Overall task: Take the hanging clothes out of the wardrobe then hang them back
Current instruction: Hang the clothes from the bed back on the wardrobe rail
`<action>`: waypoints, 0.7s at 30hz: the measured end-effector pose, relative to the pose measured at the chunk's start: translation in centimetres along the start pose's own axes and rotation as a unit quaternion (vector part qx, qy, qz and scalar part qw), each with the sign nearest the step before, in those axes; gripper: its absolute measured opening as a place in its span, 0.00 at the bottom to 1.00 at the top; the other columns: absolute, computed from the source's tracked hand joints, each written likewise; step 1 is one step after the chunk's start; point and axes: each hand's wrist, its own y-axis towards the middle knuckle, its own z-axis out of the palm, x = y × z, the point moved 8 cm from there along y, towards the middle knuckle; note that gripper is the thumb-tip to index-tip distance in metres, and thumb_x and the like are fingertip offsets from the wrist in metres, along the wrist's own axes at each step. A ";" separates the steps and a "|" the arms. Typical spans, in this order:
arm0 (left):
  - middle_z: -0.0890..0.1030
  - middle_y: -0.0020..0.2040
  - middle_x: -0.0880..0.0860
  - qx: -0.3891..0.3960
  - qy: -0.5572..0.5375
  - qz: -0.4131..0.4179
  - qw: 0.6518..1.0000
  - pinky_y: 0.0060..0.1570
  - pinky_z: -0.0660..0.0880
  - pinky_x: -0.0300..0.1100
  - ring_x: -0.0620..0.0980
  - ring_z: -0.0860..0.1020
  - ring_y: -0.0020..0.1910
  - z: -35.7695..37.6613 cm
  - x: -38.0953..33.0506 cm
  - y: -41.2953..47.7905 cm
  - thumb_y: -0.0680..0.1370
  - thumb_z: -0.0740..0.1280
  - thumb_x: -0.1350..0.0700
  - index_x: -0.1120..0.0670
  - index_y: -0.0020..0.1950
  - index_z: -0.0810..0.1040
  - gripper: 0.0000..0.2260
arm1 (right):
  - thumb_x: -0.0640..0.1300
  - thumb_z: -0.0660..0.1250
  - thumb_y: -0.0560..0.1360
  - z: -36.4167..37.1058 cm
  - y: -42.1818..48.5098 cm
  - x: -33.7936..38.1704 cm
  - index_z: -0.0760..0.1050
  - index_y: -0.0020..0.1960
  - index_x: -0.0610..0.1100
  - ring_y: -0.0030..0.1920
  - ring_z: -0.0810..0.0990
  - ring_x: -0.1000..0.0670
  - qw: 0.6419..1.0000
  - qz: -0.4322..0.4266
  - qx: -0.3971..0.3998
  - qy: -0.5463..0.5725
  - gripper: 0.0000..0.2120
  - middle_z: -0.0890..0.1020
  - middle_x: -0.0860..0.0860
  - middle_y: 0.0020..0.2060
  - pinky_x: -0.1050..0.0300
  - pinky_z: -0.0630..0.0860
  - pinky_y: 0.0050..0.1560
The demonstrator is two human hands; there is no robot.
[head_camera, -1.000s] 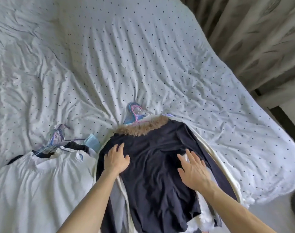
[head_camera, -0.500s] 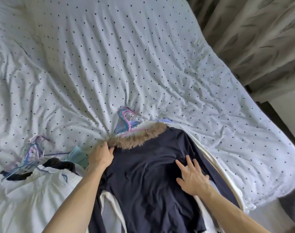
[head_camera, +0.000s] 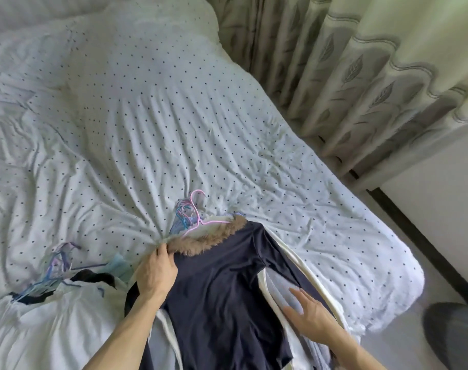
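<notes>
A dark navy top (head_camera: 222, 284) with a brown fur collar (head_camera: 208, 237) lies on top of a pile of clothes at the near edge of the bed. Pink and blue hangers (head_camera: 188, 214) stick out above the collar. My left hand (head_camera: 155, 271) grips the top at its left shoulder, just below the collar's end. My right hand (head_camera: 311, 316) lies flat with straight fingers on the pale garment (head_camera: 280, 292) under the top's right side. To the left, a second pile with a white garment (head_camera: 54, 316) has more hangers (head_camera: 58, 263) poking out.
The bed (head_camera: 147, 116) is covered with a white dotted sheet that stretches far back. Patterned curtains (head_camera: 361, 76) hang along the right side. A dark skirting strip and pale floor (head_camera: 403, 337) run at the lower right, with a dark round object (head_camera: 454, 335) on the floor.
My left hand slid from the top's chest up to its left shoulder and gripped it. My right hand moved off the navy top to the pale garment on the right. A pink hanger now shows.
</notes>
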 end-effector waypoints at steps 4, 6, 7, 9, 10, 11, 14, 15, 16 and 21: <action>0.82 0.55 0.60 -0.007 -0.018 0.069 0.997 0.46 0.76 0.51 0.62 0.81 0.52 -3.6 -6.7 -5.7 0.82 0.61 0.52 0.59 0.64 0.73 0.14 | 0.63 0.59 0.79 -2.2 -5.5 -2.7 0.58 0.79 0.51 0.73 0.69 0.54 0.994 -0.002 -0.060 0.096 0.32 0.66 0.55 0.76 0.61 0.65 0.69; 0.84 0.50 0.59 -0.016 0.022 0.170 0.985 0.39 0.80 0.51 0.62 0.83 0.45 -4.0 -11.6 -9.2 0.78 0.68 0.53 0.57 0.64 0.75 0.17 | 0.61 0.62 0.79 -3.2 -8.5 -3.9 0.62 0.77 0.50 0.67 0.74 0.54 0.978 -0.007 -0.095 0.184 0.30 0.72 0.54 0.72 0.64 0.68 0.62; 0.85 0.48 0.58 -0.010 0.033 0.206 0.978 0.35 0.80 0.51 0.61 0.83 0.42 -3.9 -14.2 -11.1 0.75 0.71 0.53 0.56 0.63 0.76 0.18 | 0.61 0.63 0.78 -3.7 -10.2 -4.7 0.64 0.75 0.51 0.63 0.76 0.55 0.966 -0.008 -0.112 0.231 0.29 0.75 0.54 0.69 0.64 0.68 0.60; 0.85 0.46 0.56 -0.017 0.029 0.266 0.963 0.34 0.79 0.49 0.59 0.83 0.41 -4.9 -20.0 -15.8 0.75 0.70 0.52 0.55 0.62 0.76 0.17 | 0.68 0.64 0.73 -4.3 -13.7 -6.8 0.69 0.70 0.55 0.58 0.80 0.56 0.936 -0.009 -0.137 0.324 0.30 0.80 0.56 0.62 0.60 0.72 0.61; 0.85 0.47 0.55 -0.016 0.009 0.293 0.956 0.36 0.78 0.49 0.59 0.83 0.42 -5.9 -23.3 -18.6 0.78 0.66 0.51 0.54 0.64 0.74 0.16 | 0.71 0.63 0.71 -4.4 -15.5 -8.3 0.71 0.67 0.57 0.55 0.82 0.57 0.917 -0.010 -0.153 0.368 0.30 0.82 0.58 0.59 0.57 0.74 0.62; 0.84 0.50 0.54 -0.016 -0.016 0.324 0.946 0.40 0.77 0.49 0.58 0.83 0.45 -6.6 -26.5 -21.4 0.80 0.61 0.50 0.53 0.67 0.71 0.16 | 0.71 0.63 0.71 -4.7 -17.5 -9.7 0.73 0.65 0.56 0.51 0.84 0.58 0.896 -0.012 -0.172 0.410 0.28 0.82 0.58 0.58 0.55 0.76 0.61; 0.82 0.54 0.56 -0.015 -0.050 0.439 0.897 0.45 0.76 0.51 0.60 0.82 0.49 -7.0 -35.4 -30.4 0.81 0.55 0.50 0.51 0.67 0.69 0.15 | 0.61 0.62 0.78 -5.8 -24.6 -14.8 0.77 0.60 0.52 0.47 0.85 0.57 0.806 -0.021 -0.252 0.535 0.18 0.84 0.58 0.54 0.53 0.80 0.53; 0.81 0.54 0.57 -0.010 -0.056 0.477 0.877 0.45 0.75 0.52 0.61 0.81 0.49 -7.0 -38.2 -33.8 0.80 0.53 0.49 0.51 0.64 0.70 0.15 | 0.59 0.63 0.79 -6.2 -27.4 -16.7 0.78 0.59 0.52 0.47 0.85 0.55 0.770 -0.026 -0.288 0.569 0.16 0.85 0.57 0.52 0.54 0.80 0.49; 0.82 0.53 0.56 0.001 -0.061 0.515 0.855 0.45 0.75 0.52 0.61 0.81 0.49 -6.8 -40.7 -37.3 0.79 0.50 0.47 0.51 0.61 0.70 0.17 | 0.57 0.63 0.79 -6.4 -30.1 -18.7 0.79 0.58 0.50 0.47 0.85 0.54 0.731 -0.031 -0.326 0.598 0.14 0.85 0.55 0.51 0.56 0.80 0.45; 0.82 0.45 0.51 0.087 -0.092 0.657 0.743 0.41 0.76 0.54 0.60 0.81 0.43 -3.6 -49.6 -54.4 0.79 0.56 0.47 0.49 0.49 0.69 0.07 | 0.50 0.67 0.79 -4.4 -42.6 -29.6 0.79 0.54 0.43 0.44 0.86 0.48 0.558 -0.011 -0.507 0.656 0.11 0.87 0.49 0.45 0.52 0.82 0.43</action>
